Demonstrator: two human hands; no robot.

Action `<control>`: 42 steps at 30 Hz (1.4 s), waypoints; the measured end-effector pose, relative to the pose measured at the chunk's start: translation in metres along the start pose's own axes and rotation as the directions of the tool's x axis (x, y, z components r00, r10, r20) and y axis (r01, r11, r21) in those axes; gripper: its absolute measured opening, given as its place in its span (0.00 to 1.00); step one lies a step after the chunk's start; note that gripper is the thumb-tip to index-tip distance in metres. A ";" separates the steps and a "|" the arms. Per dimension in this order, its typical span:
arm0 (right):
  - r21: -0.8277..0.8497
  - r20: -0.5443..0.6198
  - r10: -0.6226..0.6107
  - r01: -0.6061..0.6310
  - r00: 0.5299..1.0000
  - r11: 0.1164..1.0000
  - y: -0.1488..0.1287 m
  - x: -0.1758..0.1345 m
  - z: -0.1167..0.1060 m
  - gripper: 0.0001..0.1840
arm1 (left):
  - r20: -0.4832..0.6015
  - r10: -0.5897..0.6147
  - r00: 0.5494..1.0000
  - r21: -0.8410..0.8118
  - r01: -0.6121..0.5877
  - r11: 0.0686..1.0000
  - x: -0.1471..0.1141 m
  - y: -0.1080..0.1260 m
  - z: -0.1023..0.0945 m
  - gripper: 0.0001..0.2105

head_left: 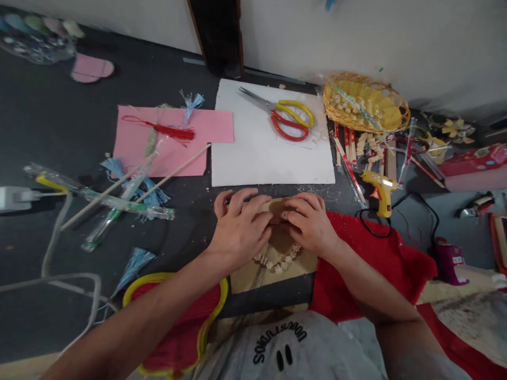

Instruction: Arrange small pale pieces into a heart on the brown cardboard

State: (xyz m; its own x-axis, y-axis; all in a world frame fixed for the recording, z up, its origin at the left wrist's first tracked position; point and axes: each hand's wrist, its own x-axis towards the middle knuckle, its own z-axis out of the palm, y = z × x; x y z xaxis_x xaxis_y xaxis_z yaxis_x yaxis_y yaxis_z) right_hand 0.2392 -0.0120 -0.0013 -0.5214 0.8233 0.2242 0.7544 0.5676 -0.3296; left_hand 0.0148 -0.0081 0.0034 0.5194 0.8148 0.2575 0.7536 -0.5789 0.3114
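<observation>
A ring of small pale flower-shaped pieces [279, 265] lies on a brown cardboard sheet [247, 279] right in front of me. My left hand [242, 224] is closed over its upper left part, with thumb and fingertips pressed in at the ring. From the other side my right hand [311, 224] pinches the upper right of the ring, where a small pale piece shows at the fingertips. Fingers of both hands hide the upper part of the ring. Just beyond the hands is a white board [245, 153], bearing scissors [283, 113] with red and yellow handles.
Pink paper [217, 126], a red tassel [174, 132] and wooden sticks [174, 171] lie at left. A wicker basket [386, 108] and a yellow glue gun [380, 192] with a black cord are at right. Red cloth [368, 258] lies beneath my right forearm.
</observation>
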 end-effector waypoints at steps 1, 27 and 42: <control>-0.003 0.009 0.001 -0.001 1.000 1.000 0.000 0.000 0.000 0.08 | 0.006 0.005 1.000 0.005 -0.006 1.000 0.000 0.000 0.000 0.07; 0.023 -0.006 0.006 -0.006 1.000 1.000 -0.001 0.000 0.000 0.04 | -0.003 0.042 0.999 0.011 -0.042 0.999 0.000 -0.009 -0.011 0.09; 0.155 -0.172 0.103 -0.077 0.980 0.985 0.018 -0.010 -0.037 0.11 | -0.032 -0.125 0.992 0.032 0.126 0.992 -0.028 -0.022 -0.032 0.12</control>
State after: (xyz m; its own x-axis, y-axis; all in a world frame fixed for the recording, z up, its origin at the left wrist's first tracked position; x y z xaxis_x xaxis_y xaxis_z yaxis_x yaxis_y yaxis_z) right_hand 0.2730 -0.0101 0.0248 -0.3645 0.8657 0.3431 0.7213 0.4955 -0.4839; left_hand -0.0290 -0.0189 0.0189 0.4079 0.8793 0.2460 0.8255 -0.4703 0.3121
